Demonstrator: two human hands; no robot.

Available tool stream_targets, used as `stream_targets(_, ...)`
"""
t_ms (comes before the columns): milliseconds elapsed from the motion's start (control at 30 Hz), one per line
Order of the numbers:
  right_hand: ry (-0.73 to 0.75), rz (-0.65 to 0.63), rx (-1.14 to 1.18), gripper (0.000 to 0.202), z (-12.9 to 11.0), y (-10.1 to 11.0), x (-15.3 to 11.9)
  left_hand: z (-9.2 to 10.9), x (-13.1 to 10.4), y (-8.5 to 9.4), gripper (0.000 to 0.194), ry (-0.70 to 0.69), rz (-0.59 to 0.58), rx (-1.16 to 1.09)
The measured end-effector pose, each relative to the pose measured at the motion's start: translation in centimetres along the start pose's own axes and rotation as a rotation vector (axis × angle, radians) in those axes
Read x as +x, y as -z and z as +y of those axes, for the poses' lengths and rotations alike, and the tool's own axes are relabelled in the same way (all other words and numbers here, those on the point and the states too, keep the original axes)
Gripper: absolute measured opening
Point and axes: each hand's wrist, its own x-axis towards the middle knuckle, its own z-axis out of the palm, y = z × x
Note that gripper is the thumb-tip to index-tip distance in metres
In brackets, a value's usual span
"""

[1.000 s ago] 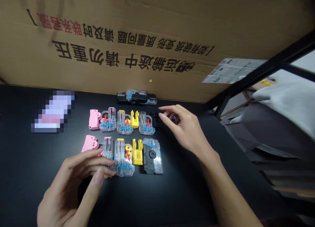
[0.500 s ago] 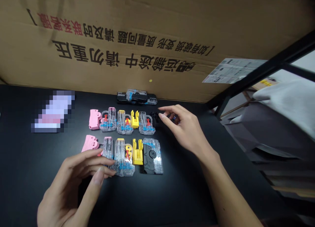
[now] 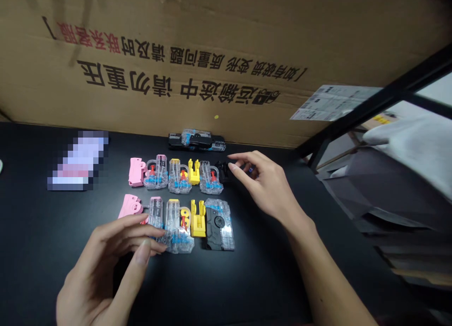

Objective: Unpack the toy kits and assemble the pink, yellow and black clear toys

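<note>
Two rows of small plastic parts lie on the black table [image 3: 169,288]. The back row has a pink part [image 3: 136,172], clear pieces with blue and red inside [image 3: 156,173], a yellow clip [image 3: 194,172] and a dark part [image 3: 222,170]. My right hand [image 3: 259,180] is beside that dark part, thumb and forefinger apart at its right edge. In the front row are a pink part [image 3: 130,206], clear pieces [image 3: 179,229], a yellow clip [image 3: 198,220] and a black and clear piece [image 3: 219,224]. Over this row's left end hovers my left hand [image 3: 113,264], fingers spread, nothing visible in it.
Behind the rows, a stack of black and clear pieces [image 3: 196,140] lies against a large cardboard box [image 3: 197,29]. A blurred-out phone-like object [image 3: 79,161] is at the left. A black metal frame [image 3: 374,102] and grey-white cloth [image 3: 413,151] are at the right.
The whole view has shifted very slightly. Both hands keep nearly the same pose, and the parts stay where they were.
</note>
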Motion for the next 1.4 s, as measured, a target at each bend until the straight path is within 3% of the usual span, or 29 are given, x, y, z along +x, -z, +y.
stream_targets(767,-0.002,0.024,0.021,0.023,0.1,-0.1,0.0,-0.1,0.1,0.1,0.019,-0.03,0.003,0.02)
stream_targets(1033,0.038,0.095,0.148,0.023,-2.0,0.2,-0.5,-0.3,0.1,0.2,0.019,-0.027,-0.006,0.01)
stream_targets(1267,0.183,-0.096,0.157,0.034,-4.4,1.3,-2.7,-0.6,0.1,0.4,0.019,-0.031,-0.006,0.022)
stream_targets(1400,0.221,-0.258,0.115,0.058,-4.9,1.3,-4.7,-0.3,0.1,0.3,0.02,-0.029,0.003,0.027)
